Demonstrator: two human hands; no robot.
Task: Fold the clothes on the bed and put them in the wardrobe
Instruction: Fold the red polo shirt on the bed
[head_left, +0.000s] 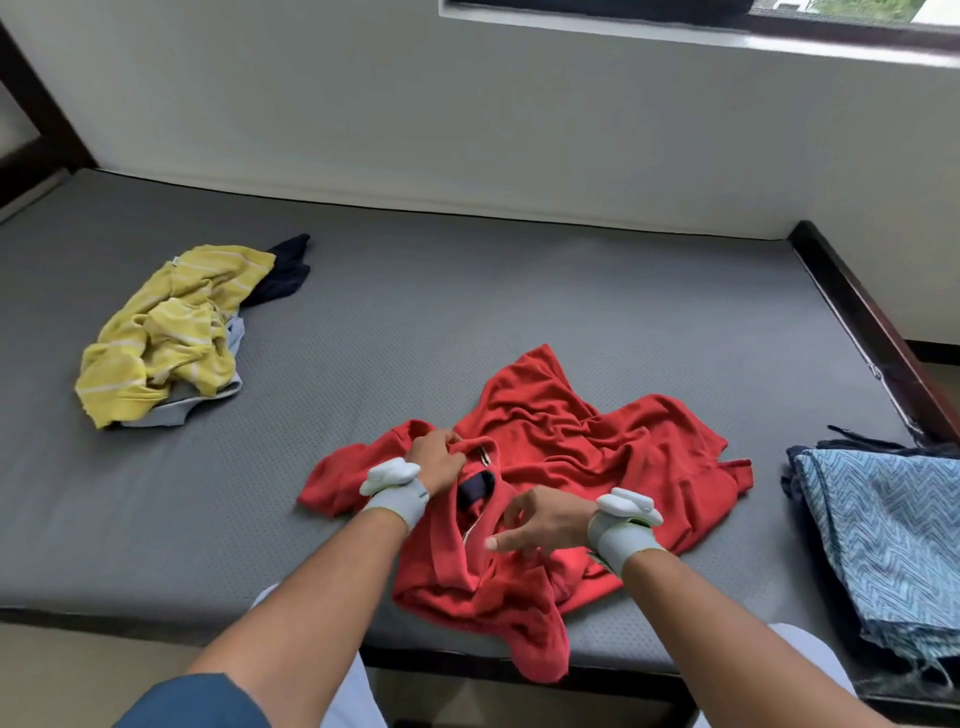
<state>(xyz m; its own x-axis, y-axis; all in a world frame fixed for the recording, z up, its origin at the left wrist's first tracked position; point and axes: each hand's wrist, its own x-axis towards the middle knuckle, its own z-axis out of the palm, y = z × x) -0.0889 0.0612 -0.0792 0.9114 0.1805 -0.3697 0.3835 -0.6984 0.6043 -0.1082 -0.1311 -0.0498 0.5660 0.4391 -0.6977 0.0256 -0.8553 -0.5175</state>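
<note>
A crumpled red shirt (582, 447) lies on the grey mattress (467, 291) near its front edge, with one part hanging over the edge. My left hand (436, 457) grips the red fabric beside the collar. Over the shirt's front hovers my right hand (545, 522), its fingers loosely curled and its thumb stretched out; whether it pinches cloth is unclear. A rumpled yellow striped garment (166, 332) sits at the left on top of a light grey piece (176, 410), and a dark navy garment (283, 270) lies behind it.
A folded stack with blue zigzag-patterned cloth (893, 530) on top rests at the mattress's right front corner. A dark wooden bed frame (862, 322) runs along the right side. The wall and a window sill (675, 36) stand behind the bed.
</note>
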